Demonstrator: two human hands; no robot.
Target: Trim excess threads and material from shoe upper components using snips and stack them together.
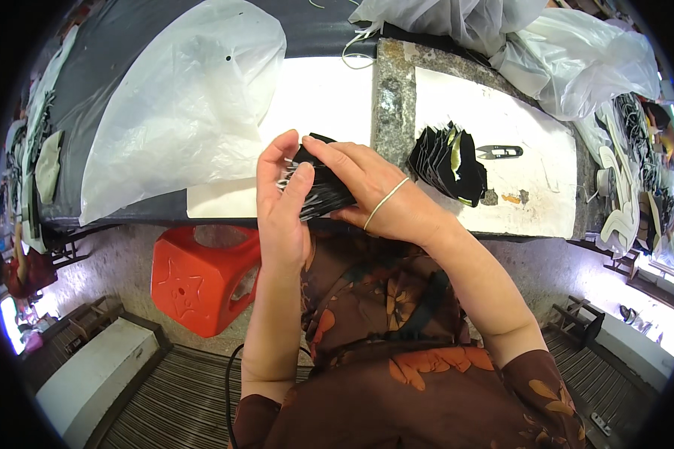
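Between my two hands, over the table's near edge, is a stack of black fabric pieces [328,188] with pale edges fanned toward the left. My left hand [281,196] is closed round the stack's left side, its thumb lying along the pale edges. From the right, my right hand [378,183] grips the other side, its fingers over the top; part of the stack is hidden under them. Right of my hands, a second bundle of black pieces [445,165] stands on a white sheet. Beside it lie small black thread snips [499,152].
A large translucent plastic bag [180,112] covers the table's left part. More plastic bags [577,63] lie at the back right. A stone slab [393,97] sits under the right white sheet [532,194]. Below the table edge stands a red plastic stool [195,284]. White cut pieces [618,194] hang at far right.
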